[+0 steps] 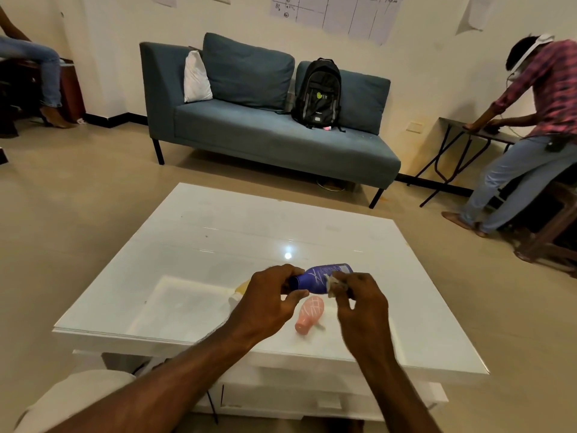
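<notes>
My left hand (268,300) grips the narrow end of a blue bottle (315,278) with white line markings, held on its side above the white table (218,245). My right hand (359,303) pinches a small crumpled white scrap (334,282) against the bottle's wider part. A pink bottle (309,314) with the same line pattern lies on the table under my hands. A yellowish bottle (239,292) lies partly hidden behind my left hand.
A clear tray (175,295) sits on the table at the left of the bottles. Beyond the table stands a blue sofa (265,132) with a black backpack (318,92). One person works at a folding table (480,135) at the right; another sits at the far left.
</notes>
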